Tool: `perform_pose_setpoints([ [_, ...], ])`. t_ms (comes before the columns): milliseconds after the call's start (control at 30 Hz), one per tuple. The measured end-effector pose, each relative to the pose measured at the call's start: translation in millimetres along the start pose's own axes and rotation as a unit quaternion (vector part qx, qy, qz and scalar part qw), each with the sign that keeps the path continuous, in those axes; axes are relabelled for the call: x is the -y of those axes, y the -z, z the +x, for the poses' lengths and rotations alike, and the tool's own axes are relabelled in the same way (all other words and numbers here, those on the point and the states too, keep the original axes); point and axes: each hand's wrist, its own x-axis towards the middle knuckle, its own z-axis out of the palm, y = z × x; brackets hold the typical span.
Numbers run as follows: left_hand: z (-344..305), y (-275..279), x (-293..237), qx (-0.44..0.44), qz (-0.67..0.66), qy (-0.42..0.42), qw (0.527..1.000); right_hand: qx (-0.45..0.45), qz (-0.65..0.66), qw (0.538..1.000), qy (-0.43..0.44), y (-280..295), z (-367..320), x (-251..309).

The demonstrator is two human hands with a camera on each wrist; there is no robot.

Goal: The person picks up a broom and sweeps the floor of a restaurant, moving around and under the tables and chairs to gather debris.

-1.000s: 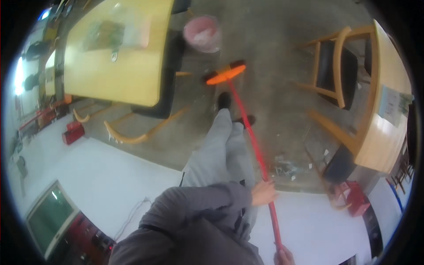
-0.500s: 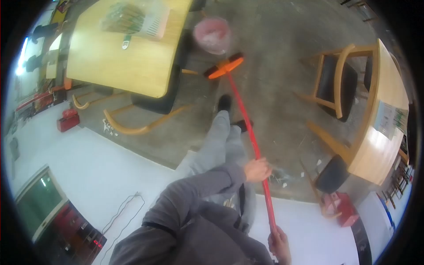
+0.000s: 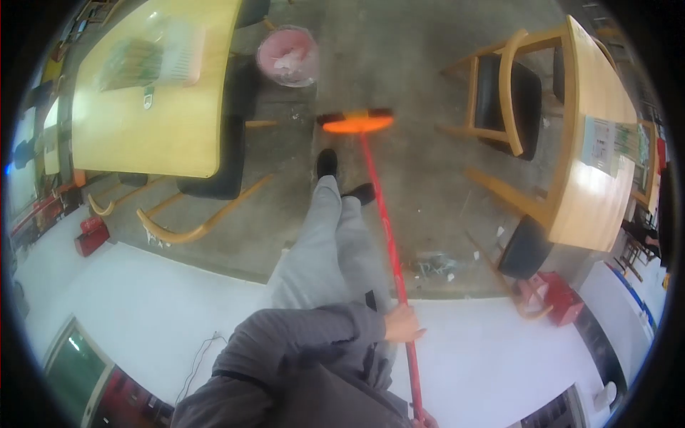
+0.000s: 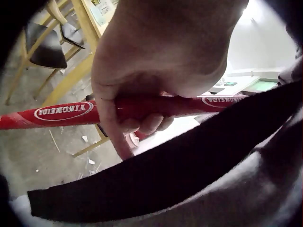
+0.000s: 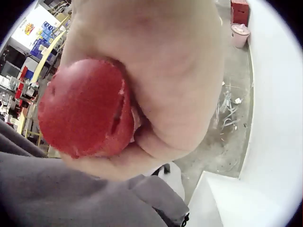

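Observation:
I hold a broom with a long red handle and an orange brush head resting on the concrete floor ahead of my feet. My left hand grips the handle partway down, fingers curled round it; the left wrist view shows that grip on the red handle from close by. My right hand holds the top end at the bottom edge of the head view. In the right wrist view the handle's red end cap sits in my right hand's grip.
A yellow table with curved wooden chairs stands at the left, a pink bin behind the brush. Another table and black-seated chair stand at the right. A small litter pile lies on the floor beside the white step.
The brush head has swung right and nearer to me, from beside the bin to in front of my feet. My left hand has moved down toward my body.

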Motion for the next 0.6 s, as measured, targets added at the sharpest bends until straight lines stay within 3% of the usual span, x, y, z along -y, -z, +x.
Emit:
perform_pose_setpoints([
  [100, 9, 27, 24, -0.033, 0.063, 0.027, 0.997, 0.015, 0.058, 0.997, 0.05, -10, 33, 2],
  [167, 9, 68, 39, -0.137, 0.1, 0.001, 0.986, 0.026, 0.091, 0.99, 0.102, -43, 47, 39],
  [233, 25, 92, 72, -0.087, 0.1, 0.006, 0.991, 0.051, 0.065, 0.983, 0.166, -63, 85, 52],
  [300, 31, 106, 93, -0.108, 0.167, -0.001, 0.98, 0.067, 0.156, 0.976, 0.136, -91, 114, 80],
  [367, 33, 133, 117, -0.07, 0.247, -0.01, 0.967, 0.117, 0.234, 0.953, 0.153, -126, 132, 103],
  [400, 27, 144, 129, -0.047, 0.288, -0.016, 0.956, 0.148, 0.281, 0.937, 0.148, -143, 139, 109],
  [500, 4, 156, 164, -0.11, 0.268, 0.02, 0.957, 0.221, 0.397, 0.881, 0.131, -193, 146, 112],
  [600, -24, 161, 184, -0.029, 0.225, 0.039, 0.973, 0.291, 0.482, 0.817, 0.125, -229, 161, 88],
])
